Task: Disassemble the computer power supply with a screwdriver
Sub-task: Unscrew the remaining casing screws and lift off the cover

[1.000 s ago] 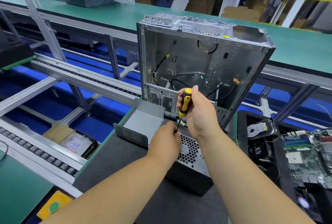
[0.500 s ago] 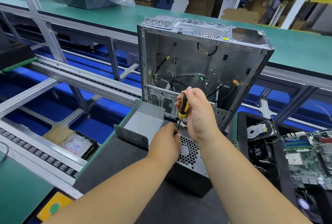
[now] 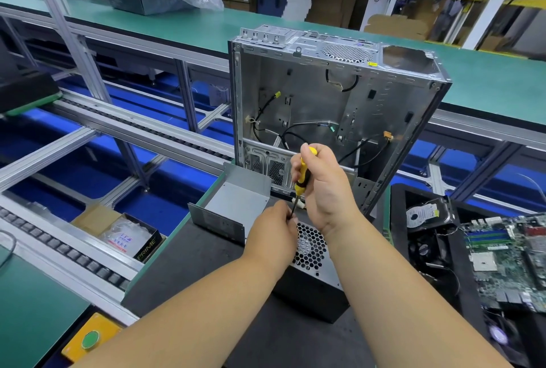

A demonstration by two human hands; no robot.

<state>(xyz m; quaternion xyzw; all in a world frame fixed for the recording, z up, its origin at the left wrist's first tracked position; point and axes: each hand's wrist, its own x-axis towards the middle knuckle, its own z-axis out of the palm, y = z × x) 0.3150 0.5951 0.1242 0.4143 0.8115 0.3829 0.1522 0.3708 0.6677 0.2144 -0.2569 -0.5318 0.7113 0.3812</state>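
Note:
The power supply [image 3: 313, 252], a dark metal box with a honeycomb fan grille on top, sits on the black mat in front of me. My right hand [image 3: 328, 190] grips a yellow-and-black screwdriver [image 3: 302, 175], held nearly upright with its tip down at the box's far top edge. My left hand [image 3: 273, 234] rests on the box's top left, fingers pinched around the screwdriver shaft near the tip. A grey metal cover [image 3: 233, 205] lies just left of the box.
An empty open computer case [image 3: 334, 102] with loose cables stands upright behind the box. A black tray [image 3: 399, 199] on the right holds a hard drive [image 3: 425, 214] and a motherboard [image 3: 508, 258]. Roller conveyor rails [image 3: 74, 252] run on the left, with a yellow button box [image 3: 91, 338] near me.
The screwdriver handle has turned slightly in my right hand and its yellow end shows less. Both hands stay in the same place on the box.

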